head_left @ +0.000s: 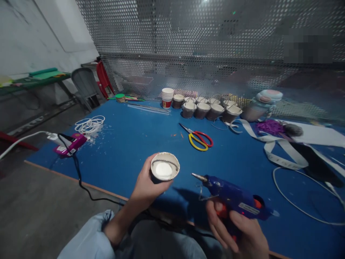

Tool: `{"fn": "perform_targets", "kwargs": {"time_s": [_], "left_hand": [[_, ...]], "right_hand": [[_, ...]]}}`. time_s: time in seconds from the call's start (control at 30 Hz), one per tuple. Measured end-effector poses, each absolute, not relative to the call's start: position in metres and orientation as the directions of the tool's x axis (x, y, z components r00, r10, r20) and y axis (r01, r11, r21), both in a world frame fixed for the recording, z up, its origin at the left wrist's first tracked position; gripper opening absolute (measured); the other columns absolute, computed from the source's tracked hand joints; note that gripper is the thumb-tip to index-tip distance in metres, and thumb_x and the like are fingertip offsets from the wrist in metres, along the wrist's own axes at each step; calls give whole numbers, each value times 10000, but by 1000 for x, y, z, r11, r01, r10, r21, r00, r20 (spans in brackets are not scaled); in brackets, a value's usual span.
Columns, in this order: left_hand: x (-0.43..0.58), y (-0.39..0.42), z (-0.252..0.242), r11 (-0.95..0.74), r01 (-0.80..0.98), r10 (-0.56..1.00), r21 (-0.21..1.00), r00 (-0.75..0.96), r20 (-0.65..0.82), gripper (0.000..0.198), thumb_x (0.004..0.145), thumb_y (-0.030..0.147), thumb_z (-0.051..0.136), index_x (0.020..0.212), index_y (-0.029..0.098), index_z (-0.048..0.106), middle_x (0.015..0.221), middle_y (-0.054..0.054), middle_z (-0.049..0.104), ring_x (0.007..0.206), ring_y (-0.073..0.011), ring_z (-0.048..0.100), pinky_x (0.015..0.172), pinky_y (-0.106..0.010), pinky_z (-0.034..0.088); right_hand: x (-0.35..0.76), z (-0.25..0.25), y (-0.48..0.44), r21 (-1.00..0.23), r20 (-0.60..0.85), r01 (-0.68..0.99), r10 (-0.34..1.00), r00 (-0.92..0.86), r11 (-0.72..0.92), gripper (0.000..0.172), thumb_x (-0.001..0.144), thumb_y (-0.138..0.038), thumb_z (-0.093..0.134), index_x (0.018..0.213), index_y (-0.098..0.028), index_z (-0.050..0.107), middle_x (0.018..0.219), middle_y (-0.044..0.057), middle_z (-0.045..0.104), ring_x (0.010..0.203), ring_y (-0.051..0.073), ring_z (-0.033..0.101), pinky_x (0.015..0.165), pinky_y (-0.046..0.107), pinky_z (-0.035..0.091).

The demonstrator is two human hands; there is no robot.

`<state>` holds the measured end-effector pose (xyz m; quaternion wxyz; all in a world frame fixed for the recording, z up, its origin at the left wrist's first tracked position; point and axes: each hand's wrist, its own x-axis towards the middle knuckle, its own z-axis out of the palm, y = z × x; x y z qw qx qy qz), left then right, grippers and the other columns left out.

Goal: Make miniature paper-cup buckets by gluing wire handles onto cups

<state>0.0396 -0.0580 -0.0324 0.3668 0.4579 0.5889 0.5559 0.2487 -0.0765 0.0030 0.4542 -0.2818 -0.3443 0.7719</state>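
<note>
While the paper cup point(165, 176) is held by the left hand point(148, 185), with its mouth turned up toward the camera, the glue gun point(234, 196) is carried by the right hand point(249, 233) on the other side of it. The left thumb and fingers are wrapped around the cup's wall from the near and left sides; the right fingers are clamped on the gun's handle, though how far the trigger is pressed cannot be told.

The gun's long axis is laid slantwise, its metal nozzle point(198, 176) being aimed leftward at the cup and its rear end being set farther right and closer to the body. Between nozzle tip and cup rim a short gap is left; no contact is seen. Across the cup's mouth a dark curved strip point(165, 161) is seen, and whether the cup's base is rested on anything cannot be told.

Both forearms are brought in over the near edge of the blue table point(134, 133). Beyond the hands, a stretch of tabletop is left before the scissors point(198, 138); farther back, the dark cups point(202, 110) are lined up. To the right, room is bounded by a white cable point(280, 196) and a pale ribbon point(285, 158).
</note>
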Motion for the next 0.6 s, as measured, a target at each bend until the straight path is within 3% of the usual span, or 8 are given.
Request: {"fn": "perform_targets", "kwargs": {"time_s": [0.33,0.43,0.6], "left_hand": [[0,-42,0,-125,504,872,854,-354,337,582,620,246,766,1163,221,555,1175,-73,621,1123,-249,590,1006,-376,439],[-19,-20,28,-156,434,852,887,-395,343,671,600,271,792,1213,202,529,1168,-79,642,1079,-240,615,961,-365,465],[-32,25,62,-317,393,775,863,-417,475,661,570,265,817,1172,163,563,1165,-86,653,1085,-231,611,986,-368,445]], "right_hand": [[263,13,-55,-794,-154,-479,886,-438,-375,272,771,-434,697,774,-163,670,689,32,650,296,-5,327,356,175,327],[265,24,-36,-850,-131,-434,917,-376,-299,266,742,-409,718,742,-145,684,702,52,678,350,41,431,410,211,414],[263,38,6,-919,-99,-365,982,-158,-151,251,671,-389,752,766,-164,691,805,52,720,465,89,527,469,230,478]]}}
